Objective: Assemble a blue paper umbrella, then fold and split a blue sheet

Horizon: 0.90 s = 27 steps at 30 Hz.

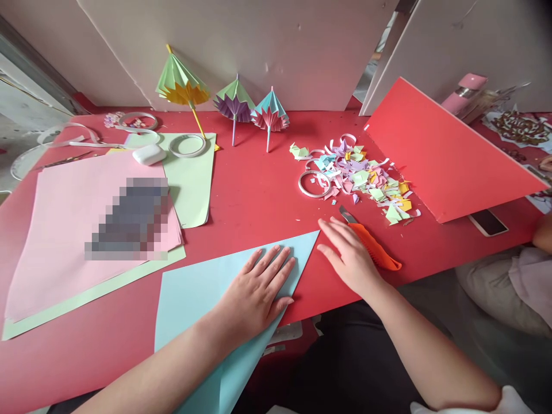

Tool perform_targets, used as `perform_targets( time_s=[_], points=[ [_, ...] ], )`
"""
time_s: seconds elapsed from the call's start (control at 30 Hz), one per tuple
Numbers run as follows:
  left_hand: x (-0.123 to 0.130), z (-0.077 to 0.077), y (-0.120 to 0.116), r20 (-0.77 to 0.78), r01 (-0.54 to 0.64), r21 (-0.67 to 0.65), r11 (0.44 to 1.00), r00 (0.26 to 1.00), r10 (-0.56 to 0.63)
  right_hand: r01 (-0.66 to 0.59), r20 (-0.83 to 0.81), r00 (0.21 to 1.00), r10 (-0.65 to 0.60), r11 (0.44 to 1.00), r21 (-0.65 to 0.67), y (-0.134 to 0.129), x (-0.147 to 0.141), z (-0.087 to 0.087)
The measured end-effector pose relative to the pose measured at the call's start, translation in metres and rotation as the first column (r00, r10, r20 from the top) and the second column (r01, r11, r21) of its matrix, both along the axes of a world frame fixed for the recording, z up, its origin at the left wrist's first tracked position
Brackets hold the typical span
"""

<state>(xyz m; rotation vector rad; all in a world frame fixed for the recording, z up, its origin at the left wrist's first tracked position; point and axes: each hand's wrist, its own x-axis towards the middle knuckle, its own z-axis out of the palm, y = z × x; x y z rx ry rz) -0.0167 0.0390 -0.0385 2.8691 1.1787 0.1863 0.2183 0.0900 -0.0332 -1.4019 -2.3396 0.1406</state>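
Note:
A light blue sheet of paper [185, 305] lies on the red table, its right side a slanting edge that ends in a sharp corner. Flat on this sheet, near the slanting edge, rests my left hand [259, 293] with the fingers stretched and spread. My right hand [351, 259] is just right of the sharp corner, its thumb and fingers apart and nothing in them. Partly behind that hand lies an orange-handled utility knife [382, 250] with a grey tip. Whether the right fingertips touch the paper corner, I cannot tell.
Three paper umbrellas [234, 100] stand along the back wall. Paper scraps [357, 178] and a tape roll [314, 184] lie right of centre, before a red upright board [448, 155]. Pink sheets [56, 230] and a blurred-out object are left. Another person's leg [495, 287] shows at right.

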Motion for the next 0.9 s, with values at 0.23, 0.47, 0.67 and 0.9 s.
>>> perform_targets(
  time_s=[0.23, 0.47, 0.67, 0.9],
  points=[
    [0.001, 0.001, -0.001, -0.002, -0.008, -0.023, 1.0, 1.0, 0.007, -0.125, 0.046, 0.991, 0.127, 0.992, -0.03, 0.021, -0.022, 0.007],
    [0.001, 0.003, 0.0, 0.014, -0.007, -0.018, 1.0, 1.0, 0.007, -0.132, 0.08, 0.987, 0.138, 0.988, -0.075, 0.027, -0.028, 0.009],
    [0.001, 0.005, -0.001, 0.021, -0.009, -0.039, 0.999, 1.0, 0.01, -0.132, 0.157, 0.978, 0.134, 0.991, -0.024, 0.026, -0.026, 0.009],
    [0.0, 0.004, 0.0, 0.033, -0.017, -0.071, 0.997, 0.999, 0.019, -0.156, 0.092, 0.983, 0.157, 0.988, -0.016, 0.026, -0.026, 0.01]
  ],
)
